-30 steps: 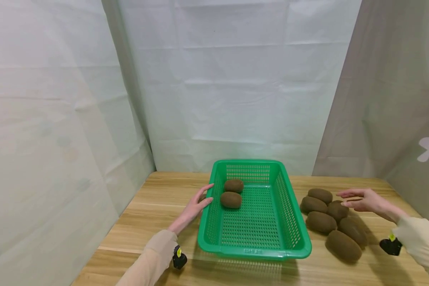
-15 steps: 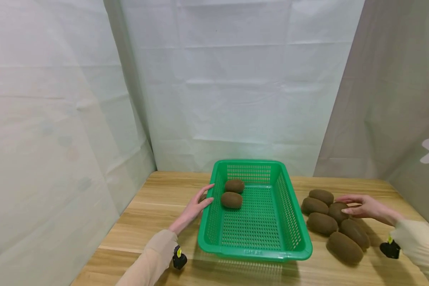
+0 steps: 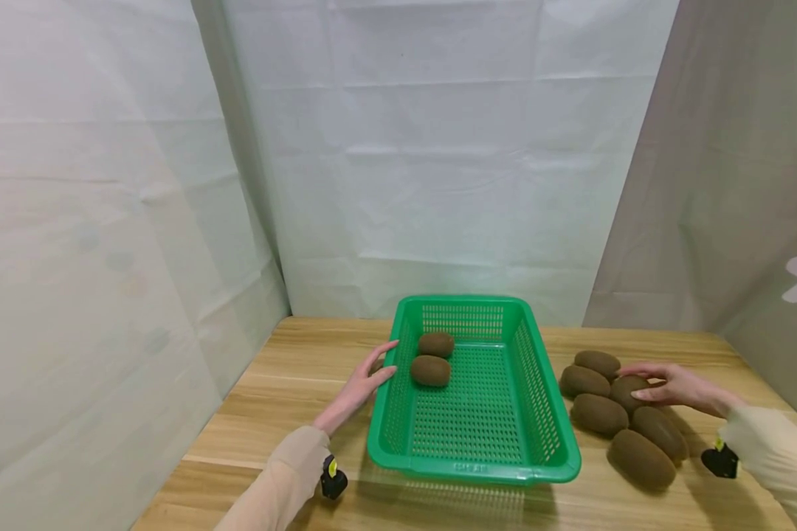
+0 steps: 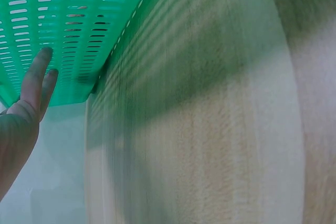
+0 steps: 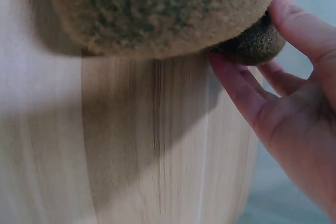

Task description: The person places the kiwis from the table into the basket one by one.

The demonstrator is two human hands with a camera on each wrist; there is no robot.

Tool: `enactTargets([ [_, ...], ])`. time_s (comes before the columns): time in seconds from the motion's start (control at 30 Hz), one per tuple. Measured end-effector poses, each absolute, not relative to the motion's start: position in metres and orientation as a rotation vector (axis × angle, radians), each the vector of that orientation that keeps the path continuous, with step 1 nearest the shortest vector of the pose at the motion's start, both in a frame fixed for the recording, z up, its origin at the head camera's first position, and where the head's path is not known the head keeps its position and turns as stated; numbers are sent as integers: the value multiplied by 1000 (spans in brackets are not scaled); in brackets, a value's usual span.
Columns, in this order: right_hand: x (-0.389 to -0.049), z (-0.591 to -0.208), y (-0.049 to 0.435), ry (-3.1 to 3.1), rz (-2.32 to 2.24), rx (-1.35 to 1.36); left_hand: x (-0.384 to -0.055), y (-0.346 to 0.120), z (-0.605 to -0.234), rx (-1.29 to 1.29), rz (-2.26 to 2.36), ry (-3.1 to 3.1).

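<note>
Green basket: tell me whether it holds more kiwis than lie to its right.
No, the green basket holds two kiwis, while six more kiwis lie to its right in the head view.

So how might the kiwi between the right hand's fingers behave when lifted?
The kiwi may roll if nudged, being rounded. It looks fuzzy, so the fingers probably won't slip. Close neighbouring kiwis might shift as it lifts.

Left hand [image 4: 22,111], two fingers reaching along a green slotted basket [image 4: 113,1], wooden tabletop [image 4: 210,150] streaked with shadow, pale backdrop [image 4: 60,161] beyond
</note>
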State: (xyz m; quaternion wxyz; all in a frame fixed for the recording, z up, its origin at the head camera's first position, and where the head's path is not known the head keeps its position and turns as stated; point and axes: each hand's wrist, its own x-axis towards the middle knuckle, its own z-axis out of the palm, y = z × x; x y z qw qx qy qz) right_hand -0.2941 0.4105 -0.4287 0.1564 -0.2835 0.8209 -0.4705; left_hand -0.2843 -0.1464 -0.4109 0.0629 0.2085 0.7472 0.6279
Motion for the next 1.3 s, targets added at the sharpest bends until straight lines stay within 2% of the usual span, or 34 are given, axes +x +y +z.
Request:
enactTargets([
  [0.47,-285,-429,410,2394,-1452,-576,-279,-144,-405,630,1891,2217],
  [0.73,-283,-417,409,2465,-1533,-420,-282,-144,-406,671,1941,2205],
  [1.3,-291,-377,357,2390,-1710,-446,-282,-144,-405,648,1940,2178],
])
